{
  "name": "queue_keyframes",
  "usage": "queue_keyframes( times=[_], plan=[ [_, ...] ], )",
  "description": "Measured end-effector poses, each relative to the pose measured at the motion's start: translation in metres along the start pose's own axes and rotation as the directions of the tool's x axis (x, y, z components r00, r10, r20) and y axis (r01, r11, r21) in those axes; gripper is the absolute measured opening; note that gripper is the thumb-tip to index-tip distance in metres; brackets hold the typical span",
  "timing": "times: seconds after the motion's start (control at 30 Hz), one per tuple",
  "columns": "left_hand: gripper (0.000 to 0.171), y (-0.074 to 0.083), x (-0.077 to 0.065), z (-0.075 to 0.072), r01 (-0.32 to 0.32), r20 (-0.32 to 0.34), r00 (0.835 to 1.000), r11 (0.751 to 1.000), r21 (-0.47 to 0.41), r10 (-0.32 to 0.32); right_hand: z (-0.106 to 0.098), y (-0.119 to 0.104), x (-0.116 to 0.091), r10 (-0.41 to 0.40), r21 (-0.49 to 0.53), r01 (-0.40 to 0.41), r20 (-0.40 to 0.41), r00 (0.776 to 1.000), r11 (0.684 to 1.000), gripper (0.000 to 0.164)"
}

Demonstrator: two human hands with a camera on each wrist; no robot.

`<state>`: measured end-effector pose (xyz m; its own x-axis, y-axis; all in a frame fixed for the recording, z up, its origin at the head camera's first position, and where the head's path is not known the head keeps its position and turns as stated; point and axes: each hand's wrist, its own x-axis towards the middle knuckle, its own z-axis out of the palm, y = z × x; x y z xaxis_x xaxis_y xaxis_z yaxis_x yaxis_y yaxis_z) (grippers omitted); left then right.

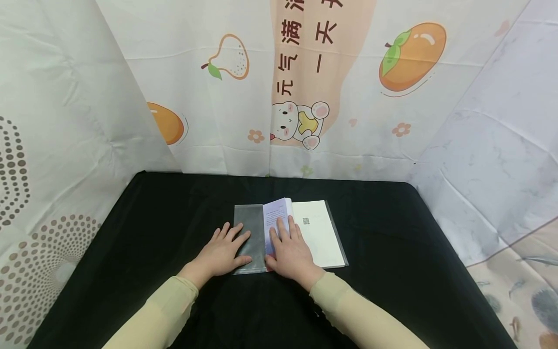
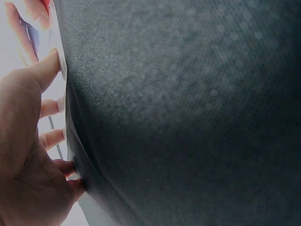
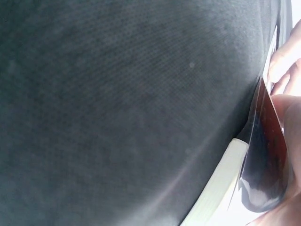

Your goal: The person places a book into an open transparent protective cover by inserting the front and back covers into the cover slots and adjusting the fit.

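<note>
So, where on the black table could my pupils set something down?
The black table is bare right of the open book, left of the left hand, and in a narrower strip between book and patterned curtain. It is crowded at the book: the left hand touches the clear cover, the right hand rests on the purple flap.

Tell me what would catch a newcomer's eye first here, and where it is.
The open book first: its pale page stands out near the middle of the black cloth. The right hand rests on its purple flap; the left hand overlaps the left edge of the clear cover. Behind, on the white curtain at upper right, sits a big orange fruit print.
</note>
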<state>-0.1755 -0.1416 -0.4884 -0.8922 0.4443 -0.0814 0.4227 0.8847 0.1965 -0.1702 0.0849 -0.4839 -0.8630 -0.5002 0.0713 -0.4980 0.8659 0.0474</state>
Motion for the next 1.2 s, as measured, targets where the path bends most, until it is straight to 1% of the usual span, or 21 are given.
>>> queue_keyframes(
  times=[0.27,0.6,0.83,1.0,1.2],
  plan=[
    [0.071,0.0001,0.0003,-0.0008,0.009,0.019,1.000,1.000,0.004,-0.009,-0.0009,-0.0007,-0.0002,-0.006,0.002,0.006,-0.010,1.000,1.000,0.071],
    [0.070,0.0007,0.0002,-0.0015,0.006,0.022,1.000,1.000,0.002,-0.006,-0.0015,0.0012,0.0007,-0.016,-0.009,0.015,-0.008,1.000,1.000,0.072],
    [0.070,0.0005,0.0006,-0.0008,0.009,0.024,1.000,1.000,0.002,-0.009,-0.0034,0.0027,-0.0002,-0.022,0.040,0.023,-0.025,0.999,0.999,0.075],
    [0.070,-0.0002,0.0009,0.0003,0.006,0.017,1.000,1.000,0.006,-0.006,-0.0035,0.0042,0.0000,-0.033,0.055,0.036,-0.040,0.999,0.998,0.075],
    [0.070,-0.0005,0.0006,0.0009,0.008,0.020,1.000,1.000,0.006,-0.008,-0.0075,0.0063,0.0003,-0.049,0.059,0.050,-0.019,0.999,0.997,0.075]
  ],
)
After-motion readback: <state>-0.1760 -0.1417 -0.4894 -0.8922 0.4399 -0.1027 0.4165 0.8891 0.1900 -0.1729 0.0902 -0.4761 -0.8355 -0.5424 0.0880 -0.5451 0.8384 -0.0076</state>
